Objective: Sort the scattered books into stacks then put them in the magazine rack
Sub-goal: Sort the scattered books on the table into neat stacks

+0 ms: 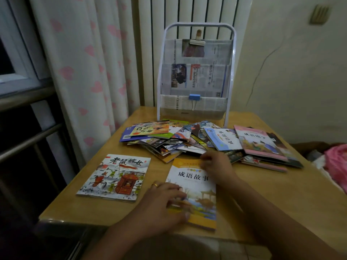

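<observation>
A yellow storybook (195,186) lies flat near the front of the wooden table (281,199). My left hand (165,201), a gold ring on one finger, rests with relaxed fingers on its lower left part. My right hand (216,167) lies on its upper right corner, fingers spread towards the pile. A picture book with a red sedan chair (116,177) lies alone to the left. Several books lie scattered in a pile (187,141) across the table's middle, with a pink-edged book (261,141) on top at the right. The white-framed magazine rack (195,72) stands at the table's back edge.
The rack's pockets are lined with newspaper, with a blue binder clip (194,97) on the lowest one. A heart-patterned curtain (84,72) and a window rail stand left of the table. A white radiator is behind the rack. Pink fabric (336,162) lies at the right.
</observation>
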